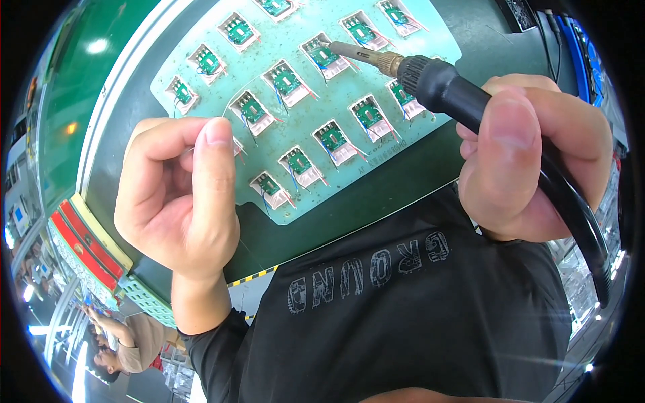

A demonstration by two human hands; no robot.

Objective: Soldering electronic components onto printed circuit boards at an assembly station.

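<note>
My right hand (531,148) is wrapped round the black handle of a soldering iron (443,87). Its tip rests at the top edge of a small green circuit board (324,55) in a white housing; whether it touches the board I cannot tell. At the left, my left hand (178,188) is closed in a pinch, thumb against forefinger, with a thin strand that looks like solder wire rising from the fingertips. Several more boards, each with red and blue leads, sit in rows on a pale green tray (295,127). The pinching hand hides part of one housing.
The tray lies on a dark green work surface (396,201) with a pale curved rim on the left. The iron's black cable (584,228) hangs down at the right. A red and cream bin (87,235) is at the left. Another person (127,342) is at lower left.
</note>
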